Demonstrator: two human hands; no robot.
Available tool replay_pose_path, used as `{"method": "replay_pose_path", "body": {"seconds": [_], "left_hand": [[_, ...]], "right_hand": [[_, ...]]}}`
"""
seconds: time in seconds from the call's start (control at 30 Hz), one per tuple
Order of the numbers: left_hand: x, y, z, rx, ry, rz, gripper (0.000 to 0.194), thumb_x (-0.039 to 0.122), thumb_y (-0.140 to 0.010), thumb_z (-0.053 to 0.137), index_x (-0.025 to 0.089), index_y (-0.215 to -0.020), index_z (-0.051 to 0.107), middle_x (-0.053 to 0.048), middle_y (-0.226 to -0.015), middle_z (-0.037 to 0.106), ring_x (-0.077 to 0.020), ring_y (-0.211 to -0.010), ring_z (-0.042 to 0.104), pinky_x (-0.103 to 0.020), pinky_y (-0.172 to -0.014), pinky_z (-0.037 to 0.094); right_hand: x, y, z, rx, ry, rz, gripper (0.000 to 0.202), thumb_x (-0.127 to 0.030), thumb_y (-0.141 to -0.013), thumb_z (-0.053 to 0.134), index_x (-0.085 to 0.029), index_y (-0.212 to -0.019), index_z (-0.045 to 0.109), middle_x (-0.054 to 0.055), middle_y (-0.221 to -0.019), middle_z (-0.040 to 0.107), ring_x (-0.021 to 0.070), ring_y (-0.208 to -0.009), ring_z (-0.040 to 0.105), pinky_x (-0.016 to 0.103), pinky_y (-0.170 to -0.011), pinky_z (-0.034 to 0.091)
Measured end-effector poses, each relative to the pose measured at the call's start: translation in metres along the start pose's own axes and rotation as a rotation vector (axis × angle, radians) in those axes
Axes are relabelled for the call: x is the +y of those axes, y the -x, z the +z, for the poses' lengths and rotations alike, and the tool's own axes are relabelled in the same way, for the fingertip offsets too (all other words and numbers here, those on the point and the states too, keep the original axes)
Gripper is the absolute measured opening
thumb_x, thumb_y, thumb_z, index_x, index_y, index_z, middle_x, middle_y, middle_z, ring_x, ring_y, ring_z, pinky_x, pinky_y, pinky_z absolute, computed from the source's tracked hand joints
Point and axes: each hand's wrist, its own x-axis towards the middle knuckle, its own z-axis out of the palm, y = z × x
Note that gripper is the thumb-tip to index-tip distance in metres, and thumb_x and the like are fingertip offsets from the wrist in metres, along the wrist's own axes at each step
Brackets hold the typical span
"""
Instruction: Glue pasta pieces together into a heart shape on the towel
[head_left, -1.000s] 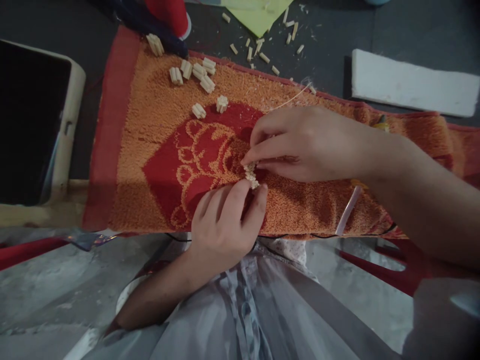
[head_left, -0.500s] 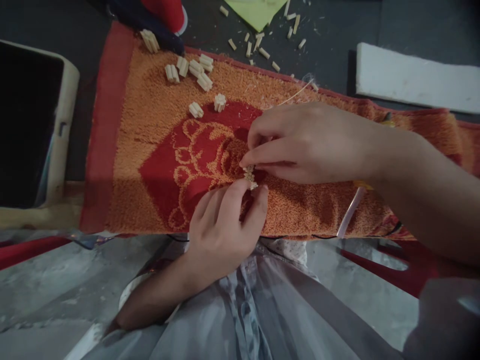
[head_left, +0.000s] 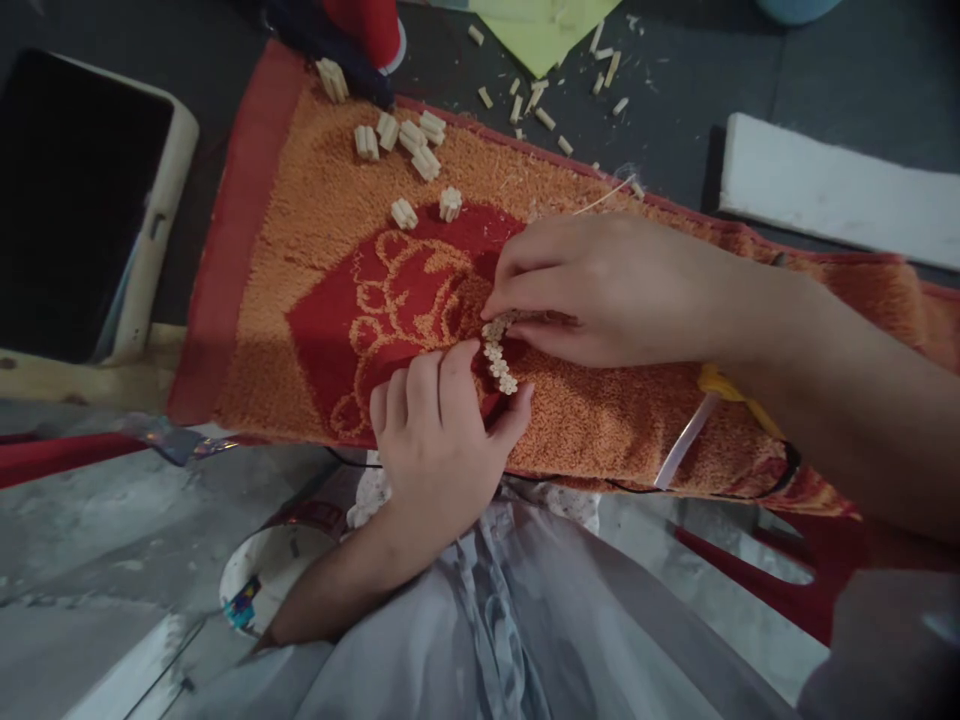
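My right hand (head_left: 585,290) pinches the upper end of a curved chain of small pale flower-shaped stick bundles (head_left: 498,362). The chain's lower end hangs free over the red patch of an orange towel (head_left: 600,415). Just left of and below it, my left hand (head_left: 442,425) is open, its thumb and index finger apart on either side of the chain. Whether a fingertip touches the chain I cannot tell. Several loose stick bundles (head_left: 425,163) lie farther up the towel, and one of them (head_left: 450,204) stands on end, showing its flower-like top.
A phone in a pale case (head_left: 82,200) lies at the left. Cut stick bits (head_left: 545,119) are scattered near a yellow-green paper (head_left: 540,35). At the right is a white block (head_left: 832,185). A red object (head_left: 367,30) stands at the back; a white bucket (head_left: 262,580) is below.
My left hand has let go of the chain's lower end and its fingers have spread. More of the chain shows now. My right hand keeps its pinch. The whole view has shifted slightly.
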Motion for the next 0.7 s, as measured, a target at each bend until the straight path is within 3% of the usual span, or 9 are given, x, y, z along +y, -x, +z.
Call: {"method": "replay_pose_path", "body": {"seconds": [0.23, 0.53, 0.7], "left_hand": [[0.003, 0.000, 0.002, 0.031, 0.010, 0.018, 0.035, 0.047, -0.088, 0.064, 0.017, -0.105, 0.060, -0.006, -0.082, 0.067, -0.0213, -0.075, 0.062, -0.036, -0.069, 0.044], [0.001, 0.001, 0.004, 0.033, 0.006, 0.080, 0.030, 0.039, -0.088, 0.065, 0.014, -0.103, 0.060, -0.007, -0.079, 0.069, -0.0223, -0.073, 0.065, -0.036, -0.069, 0.047], [0.001, 0.001, 0.003, 0.023, 0.014, 0.090, 0.030, 0.040, -0.089, 0.064, 0.015, -0.106, 0.060, -0.006, -0.080, 0.070, -0.0216, -0.073, 0.066, -0.036, -0.070, 0.048]], "right_hand": [[0.003, 0.000, 0.001, -0.009, 0.054, -0.035, 0.029, -0.029, -0.098, 0.042, -0.018, -0.100, 0.069, 0.005, -0.093, 0.064, 0.0176, -0.089, 0.061, 0.029, -0.075, 0.045], [-0.008, -0.008, -0.012, -0.238, 0.151, 0.036, 0.034, -0.026, -0.098, 0.037, -0.013, -0.103, 0.068, 0.011, -0.098, 0.064, 0.0232, -0.089, 0.060, 0.034, -0.069, 0.041], [-0.010, -0.010, -0.014, -0.259, 0.152, 0.047, 0.030, -0.024, -0.098, 0.041, -0.014, -0.102, 0.069, 0.011, -0.099, 0.064, 0.0230, -0.089, 0.060, 0.033, -0.068, 0.041]]}}
